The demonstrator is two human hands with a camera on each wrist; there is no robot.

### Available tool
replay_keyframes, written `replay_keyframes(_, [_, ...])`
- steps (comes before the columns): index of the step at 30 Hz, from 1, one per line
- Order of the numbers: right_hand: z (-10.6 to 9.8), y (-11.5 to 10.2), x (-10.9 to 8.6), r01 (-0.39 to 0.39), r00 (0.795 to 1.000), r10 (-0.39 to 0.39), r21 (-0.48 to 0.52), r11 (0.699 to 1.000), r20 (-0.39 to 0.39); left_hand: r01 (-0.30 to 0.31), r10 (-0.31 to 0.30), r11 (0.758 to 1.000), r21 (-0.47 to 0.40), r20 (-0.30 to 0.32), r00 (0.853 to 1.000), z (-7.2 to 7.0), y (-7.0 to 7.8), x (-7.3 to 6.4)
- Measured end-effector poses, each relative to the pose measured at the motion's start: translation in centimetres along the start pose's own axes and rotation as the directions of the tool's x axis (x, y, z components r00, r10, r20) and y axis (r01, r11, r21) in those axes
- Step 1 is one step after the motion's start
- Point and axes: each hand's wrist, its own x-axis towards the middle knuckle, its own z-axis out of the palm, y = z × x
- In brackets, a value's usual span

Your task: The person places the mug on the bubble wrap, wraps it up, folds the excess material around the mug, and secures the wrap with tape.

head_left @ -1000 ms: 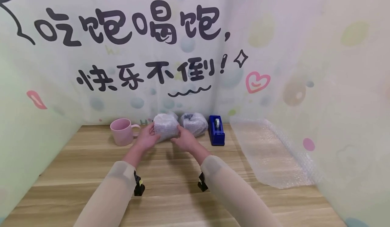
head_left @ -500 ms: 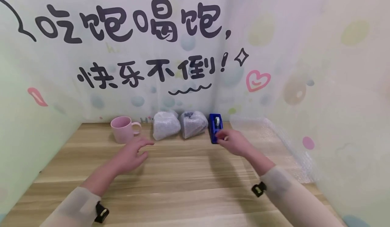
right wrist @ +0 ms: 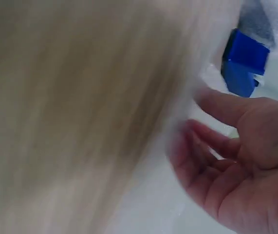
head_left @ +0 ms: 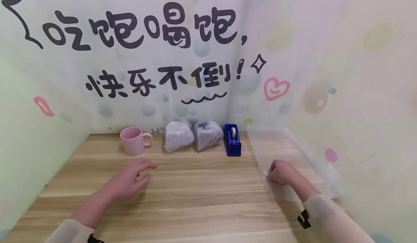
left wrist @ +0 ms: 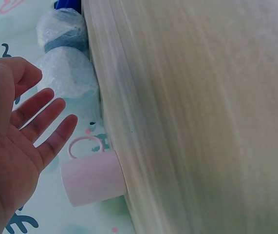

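Observation:
In the head view, my left hand (head_left: 130, 179) hovers over the table in front of a pink mug (head_left: 132, 141), fingers apart and holding nothing. The left wrist view shows the same hand (left wrist: 19, 131) with its fingers spread beside the mug (left wrist: 94, 178). Over at the right, my right hand (head_left: 283, 174) is at the left edge of a clear bubble wrap sheet (head_left: 290, 152). The right wrist view has its thumb and bent fingers (right wrist: 216, 190) at the sheet's edge, a gap between their blurred tips; contact with the sheet is unclear.
Two bubble-wrapped bundles, one whitish (head_left: 178, 136) and one with something dark inside (head_left: 208, 136), stand at the back by the wall. Right of them is a blue tape dispenser (head_left: 232, 141). Walls border the wooden table (head_left: 195, 199) at the back and sides.
Both hands have come away from the left wrapped bundle. My left hand moved back and left; my right passed the tape dispenser and came to the bubble wrap sheet.

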Motion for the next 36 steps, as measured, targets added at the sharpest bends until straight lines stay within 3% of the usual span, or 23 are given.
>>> replay_keyframes(4, [1.1,0.5,-0.2,0.045,0.994,-0.046,-0.008,0.999,-0.097,0.014,-0.014,1.000,-0.021,-0.013,1.000,0.4,0.0,-0.3])
replay_keyframes(8, [1.3,0.3,-1.2,0.046,0.987,-0.040,0.034,0.998,-0.157,0.024,-0.024,0.999,-0.038,-0.007,1.000,0.6,0.2,-0.3])
replay_keyframes(10, [1.2,-0.2,-1.9,0.084,0.969,-0.078,0.018,0.996,-0.234,0.030,-0.030,0.998,-0.046,0.001,1.000,0.5,0.3,-0.2])
replay_keyframes(12, [1.2,-1.1,-2.7,0.150,0.935,-0.144,-0.007,0.989,-0.324,0.035,-0.035,0.998,-0.052,0.004,0.999,0.3,0.4,-0.1])
replay_keyframes(13, [1.1,-1.7,-3.1,0.194,0.908,-0.191,-0.029,0.981,-0.373,0.037,-0.037,0.998,-0.056,0.004,0.999,0.2,0.4,-0.1])
replay_keyframes(15, [1.0,-3.0,-3.8,0.296,0.836,-0.303,-0.089,0.951,-0.458,0.042,-0.042,0.997,-0.060,0.002,0.999,-0.1,0.4,0.0])
replay_keyframes(18, [0.9,-5.0,-4.6,0.451,0.688,-0.495,-0.223,0.864,-0.531,0.052,-0.053,0.997,-0.061,0.000,0.999,-0.5,0.4,0.1])
replay_keyframes(20, [0.8,-6.2,-5.0,0.535,0.567,-0.621,-0.332,0.777,-0.541,0.063,-0.063,0.996,-0.061,-0.001,0.998,-0.7,0.4,0.1])
replay_keyframes(22, [0.9,-7.3,-5.3,0.598,0.460,-0.726,-0.426,0.679,-0.511,0.086,-0.087,0.994,-0.073,-0.007,0.996,-0.9,0.5,0.2])
replay_keyframes(25, [1.3,-8.4,-5.6,0.672,0.332,-0.851,-0.531,0.516,-0.408,0.116,-0.122,0.988,-0.102,-0.060,0.991,-1.3,0.6,0.4])
replay_keyframes(28, [2.1,-9.0,-5.9,0.717,0.265,-0.927,-0.589,0.374,-0.266,0.130,-0.151,0.983,-0.132,-0.162,0.975,-1.6,0.7,0.6])
replay_keyframes(31, [3.4,-9.2,-6.2,0.754,0.236,-0.960,-0.595,0.280,-0.153,0.133,-0.152,0.985,-0.110,-0.185,0.971,-1.8,0.7,0.7])
replay_keyframes(33, [4.1,-9.2,-6.3,0.781,0.218,-0.970,-0.578,0.238,-0.105,0.112,-0.119,0.992,-0.060,-0.115,0.986,-1.6,0.8,0.5])
replay_keyframes(35, [4.9,-9.2,-6.3,0.810,0.198,-0.977,-0.548,0.209,-0.080,0.073,-0.073,0.997,-0.020,0.010,0.997,-1.2,1.0,0.4])
replay_keyframes(36, [5.2,-9.3,-6.3,0.822,0.187,-0.980,-0.535,0.197,-0.073,0.052,-0.051,0.999,-0.008,0.078,0.996,-1.0,1.0,0.3])
